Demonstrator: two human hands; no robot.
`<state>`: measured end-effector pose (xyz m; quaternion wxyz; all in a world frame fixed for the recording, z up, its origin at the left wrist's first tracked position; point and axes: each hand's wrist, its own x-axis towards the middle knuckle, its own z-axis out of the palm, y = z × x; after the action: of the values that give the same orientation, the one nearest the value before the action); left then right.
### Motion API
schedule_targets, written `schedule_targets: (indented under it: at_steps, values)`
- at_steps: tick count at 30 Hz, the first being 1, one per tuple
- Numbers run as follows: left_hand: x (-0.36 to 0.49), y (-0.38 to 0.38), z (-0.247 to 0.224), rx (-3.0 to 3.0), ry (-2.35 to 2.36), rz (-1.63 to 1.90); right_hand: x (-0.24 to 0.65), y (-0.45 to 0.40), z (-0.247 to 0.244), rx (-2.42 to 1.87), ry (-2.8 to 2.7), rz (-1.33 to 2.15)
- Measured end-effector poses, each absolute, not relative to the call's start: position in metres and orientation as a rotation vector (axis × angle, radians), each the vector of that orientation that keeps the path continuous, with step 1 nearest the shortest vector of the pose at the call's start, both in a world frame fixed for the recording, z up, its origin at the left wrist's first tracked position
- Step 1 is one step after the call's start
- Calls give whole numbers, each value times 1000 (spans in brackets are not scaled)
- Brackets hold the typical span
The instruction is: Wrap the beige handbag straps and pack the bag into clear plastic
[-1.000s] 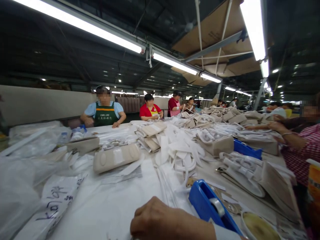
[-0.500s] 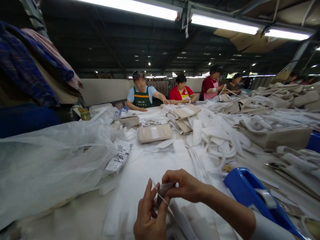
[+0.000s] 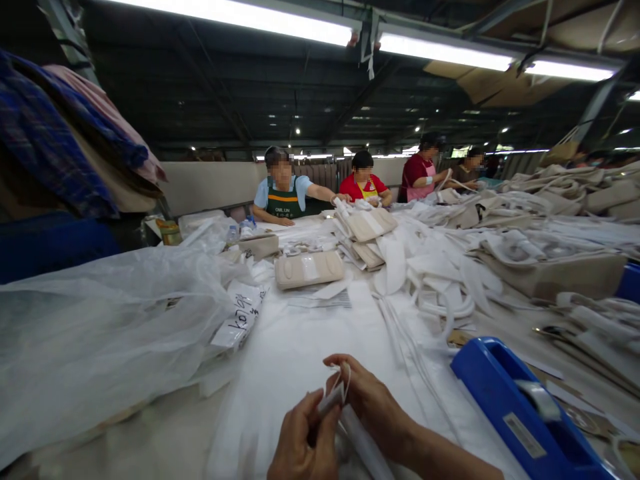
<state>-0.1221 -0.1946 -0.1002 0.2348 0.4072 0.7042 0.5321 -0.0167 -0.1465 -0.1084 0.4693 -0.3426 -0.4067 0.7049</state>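
Observation:
At the bottom middle, my left hand [image 3: 304, 440] pinches a small grey tag [image 3: 331, 400] between thumb and fingers. A thin white string [image 3: 347, 383] loops up from the tag. My right hand [image 3: 375, 410] is closed on this string with its fingertips, close beside the left one. Below both hands hangs a pale, wrapped strip [image 3: 365, 443], partly hidden by them; whether it is joined to the tag I cannot tell. White sheets [image 3: 285, 360] lie flat on the table under the hands.
To the right stands a blue tape dispenser [image 3: 520, 400]. Clear plastic bags [image 3: 120, 320] cover the left side. Ahead lie a beige pouch [image 3: 325, 267], stacked beige pieces [image 3: 370, 225] and heaped white straps [image 3: 450, 287]. Several co-workers [image 3: 283, 193] are across the table.
My right hand has turned and dropped lower, its fingers now on the string. The tag has tilted and sits in my left fingers. A co-worker's hand by the stacked beige pieces has shifted slightly.

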Motion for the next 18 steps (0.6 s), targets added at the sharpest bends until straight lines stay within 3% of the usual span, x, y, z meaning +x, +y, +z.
schedule_targets:
  at_steps: [4, 9, 13, 18]
  values:
    - [-128, -195, -88, 804, 1987, 1595, -3, -150, -103, -1026, -1025, 1616]
    - [-125, -197, -84, 664, 1661, 2029, 4, -155, -72, -906, -1715, 1279]
    - [-128, -192, -101, 999, 1578, 1926, -13, -144, -69, -949, -1513, 1418]
    - [-125, -178, -135, 1758, 1885, 1670, -19, -127, -80, -1081, -1109, 1470]
